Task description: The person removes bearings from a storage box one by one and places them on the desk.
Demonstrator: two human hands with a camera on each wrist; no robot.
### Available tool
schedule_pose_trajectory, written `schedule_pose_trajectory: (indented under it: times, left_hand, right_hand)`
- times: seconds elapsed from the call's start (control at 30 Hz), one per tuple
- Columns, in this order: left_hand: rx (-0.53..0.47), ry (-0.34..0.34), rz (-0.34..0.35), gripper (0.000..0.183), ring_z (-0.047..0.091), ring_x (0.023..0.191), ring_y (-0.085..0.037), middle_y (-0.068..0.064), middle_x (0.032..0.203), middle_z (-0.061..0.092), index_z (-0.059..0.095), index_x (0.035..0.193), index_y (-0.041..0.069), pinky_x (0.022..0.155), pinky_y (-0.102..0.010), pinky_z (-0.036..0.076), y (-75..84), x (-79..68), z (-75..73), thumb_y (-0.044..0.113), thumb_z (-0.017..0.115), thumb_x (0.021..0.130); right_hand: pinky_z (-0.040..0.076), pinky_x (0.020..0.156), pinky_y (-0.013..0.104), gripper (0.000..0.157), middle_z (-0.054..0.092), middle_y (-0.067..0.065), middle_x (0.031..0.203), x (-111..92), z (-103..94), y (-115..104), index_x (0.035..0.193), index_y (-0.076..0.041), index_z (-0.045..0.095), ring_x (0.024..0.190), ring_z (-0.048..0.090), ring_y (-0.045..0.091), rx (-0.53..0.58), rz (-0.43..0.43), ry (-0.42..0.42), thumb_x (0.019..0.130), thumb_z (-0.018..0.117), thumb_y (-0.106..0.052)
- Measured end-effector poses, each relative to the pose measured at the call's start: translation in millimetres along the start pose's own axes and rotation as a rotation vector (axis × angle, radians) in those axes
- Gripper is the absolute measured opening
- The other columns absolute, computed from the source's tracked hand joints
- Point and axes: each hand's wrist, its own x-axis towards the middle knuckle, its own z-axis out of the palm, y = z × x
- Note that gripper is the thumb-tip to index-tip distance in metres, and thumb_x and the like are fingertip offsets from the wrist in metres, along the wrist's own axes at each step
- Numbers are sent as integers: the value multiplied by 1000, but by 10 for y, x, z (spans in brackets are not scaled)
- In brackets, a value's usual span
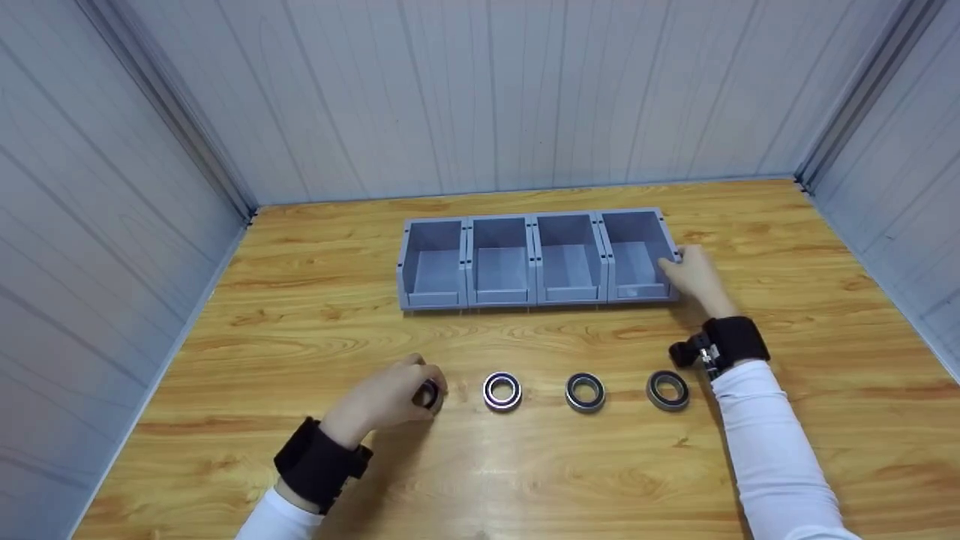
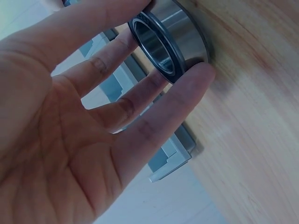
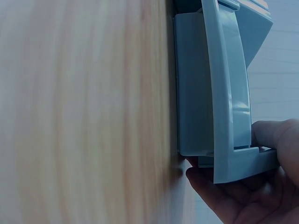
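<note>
My left hand pinches a ball bearing with a black seal and a shiny steel outer ring. In the left wrist view, thumb and fingers hold it by its edge, close over the wood. To its right, a row of three more bearings lies flat: one with a bright ring, a middle one and a right one. At the right end of the grey bins, my right hand grips the side wall of the rightmost bin, thumb inside and fingers outside.
Several grey open-front bins stand side by side in a row, the leftmost bin included. They sit on a wood-grain table. Pale panels close off the back and both sides.
</note>
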Motion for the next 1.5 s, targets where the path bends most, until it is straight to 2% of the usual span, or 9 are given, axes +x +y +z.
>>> schedule_pose_trajectory:
  times: [0.33, 0.57, 0.73, 0.87, 0.93, 1.13, 1.37, 1.5]
  left_hand:
    - [17, 8, -50, 30, 57, 91, -26, -10, 99, 55, 65, 100, 6, 85, -46, 48, 13, 10, 20, 2, 75, 72]
    - [38, 17, -74, 32, 57, 90, -26, -9, 100, 54, 65, 101, 8, 82, -45, 49, 3, 9, 51, 3, 76, 71]
    - [67, 32, -39, 31, 54, 87, -23, -9, 97, 53, 65, 99, 8, 79, -43, 49, 1, 7, 56, 2, 77, 70]
    - [87, 43, -8, 31, 53, 85, -22, -10, 95, 52, 65, 97, 7, 77, -41, 48, -2, 7, 61, 1, 77, 70]
    - [91, 46, -6, 31, 52, 85, -22, -10, 95, 52, 65, 97, 7, 77, -41, 48, -1, 6, 60, 0, 77, 70]
    - [91, 41, -33, 32, 53, 86, -23, -10, 97, 52, 65, 98, 8, 78, -42, 49, -5, 11, 69, 1, 77, 69]
    - [82, 45, -45, 34, 54, 88, -25, -11, 99, 53, 65, 98, 10, 77, -44, 50, -4, -1, 75, -1, 76, 68]
    - [64, 53, -39, 34, 53, 86, -25, -11, 98, 52, 64, 97, 9, 77, -43, 49, -9, -7, 78, -2, 75, 67]
  right_hand:
    - [42, 56, 19, 36, 59, 22, 91, 28, 10, 27, 113, 16, 55, 63, 49, 8, 18, 9, -4, 93, 51, -14]
    - [40, 52, 21, 36, 54, 10, 78, 30, 12, 30, 113, 16, 55, 58, 46, 8, 38, 29, -24, 93, 51, -14]
    - [42, 60, 21, 38, 59, 22, 90, 27, 16, 24, 115, 17, 54, 69, 53, 16, 13, 4, -7, 93, 50, -14]
    - [44, 73, 29, 42, 59, 31, 105, 24, 19, 19, 120, 17, 51, 87, 56, 29, -6, -1, -9, 93, 48, -15]
    - [44, 76, 32, 43, 58, 32, 106, 21, 20, 17, 121, 17, 51, 91, 56, 32, -5, 5, -15, 94, 48, -16]
    - [42, 69, 27, 41, 59, 29, 102, 15, 22, 15, 118, 17, 53, 85, 55, 29, -16, -1, -9, 94, 49, -17]
    - [43, 75, 33, 41, 58, 33, 105, 18, 24, 25, 118, 18, 52, 89, 55, 33, -9, -16, -11, 94, 49, -15]
    - [43, 71, 28, 40, 58, 32, 104, 20, 23, 26, 116, 18, 53, 86, 56, 31, -5, -17, -4, 93, 49, -14]
